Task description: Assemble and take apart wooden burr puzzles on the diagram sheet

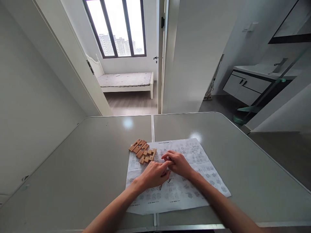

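Observation:
Above a printed sheet [191, 194], my left hand [155, 173] and my right hand [178, 162] meet, with their fingertips touching. The left index finger reaches across to the right hand while its other fingers curl under. On the right hand the fingers bend inward. Whatever sits between the fingers, if anything, is hidden. Just beyond my left hand, several notched light-wood pieces [148, 155] lie in a cluster on the sheet. Against them, at the sheet's upper left corner, several redder slotted wooden pieces [139, 147] lie side by side.
The grey table [97, 168] has a seam down its middle and a metal front edge. Past its far side, a doorway shows a bed [127, 79] under a window [119, 29]. A washbasin cabinet [247, 84] and a mop [213, 79] are off to the right.

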Motion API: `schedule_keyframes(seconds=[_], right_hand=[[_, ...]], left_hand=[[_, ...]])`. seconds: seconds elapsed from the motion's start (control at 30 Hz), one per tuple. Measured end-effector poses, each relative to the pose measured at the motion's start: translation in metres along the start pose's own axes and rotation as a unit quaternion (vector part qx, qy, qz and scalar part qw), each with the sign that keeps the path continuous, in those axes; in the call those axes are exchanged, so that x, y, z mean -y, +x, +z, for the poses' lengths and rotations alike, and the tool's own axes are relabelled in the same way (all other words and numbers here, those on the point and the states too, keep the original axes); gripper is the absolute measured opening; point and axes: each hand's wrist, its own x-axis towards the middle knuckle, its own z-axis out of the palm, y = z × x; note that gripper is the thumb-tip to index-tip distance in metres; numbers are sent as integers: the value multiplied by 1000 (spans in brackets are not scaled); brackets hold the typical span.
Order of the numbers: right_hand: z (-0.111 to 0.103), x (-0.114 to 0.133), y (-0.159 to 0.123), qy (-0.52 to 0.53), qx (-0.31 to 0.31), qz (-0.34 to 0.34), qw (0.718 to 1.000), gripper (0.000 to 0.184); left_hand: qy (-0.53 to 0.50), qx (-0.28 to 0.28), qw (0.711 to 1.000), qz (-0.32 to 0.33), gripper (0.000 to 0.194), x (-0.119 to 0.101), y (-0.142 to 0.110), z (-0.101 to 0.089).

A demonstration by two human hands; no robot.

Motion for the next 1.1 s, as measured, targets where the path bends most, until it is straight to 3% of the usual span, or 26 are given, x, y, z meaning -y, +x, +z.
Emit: schedule_keyframes(seconds=[1.1], right_hand=[[0, 3, 0, -7, 1, 1, 1000, 39]], left_hand=[[2, 1, 1000, 0, 31, 0, -1, 0]])
